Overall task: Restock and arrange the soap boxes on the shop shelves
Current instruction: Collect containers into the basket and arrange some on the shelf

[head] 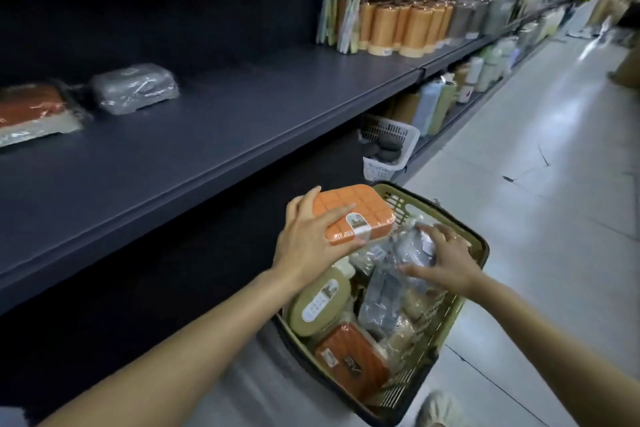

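Note:
My left hand point(306, 241) grips an orange soap box point(356, 213) with a grid-pattern lid, held above the far end of an olive basket point(479, 246) on the floor. My right hand point(446, 258) closes on a grey plastic-wrapped soap box point(412, 248) lying in the basket. Inside the basket also lie an olive oval box point(318, 305), a dark orange box point(353, 360) and another grey wrapped box point(381, 302). On the dark shelf point(214, 135) sit a grey wrapped soap box point(135, 88) and an orange one point(33, 114) at far left.
Orange cups point(412, 26) and toothbrush packs point(341, 3) stand further right on the shelf. A white basket of dark stones point(388, 146) sits on the lower shelf beyond the olive basket. The tiled aisle floor point(540, 163) stretches right. A shoe point(440, 409) shows at the bottom.

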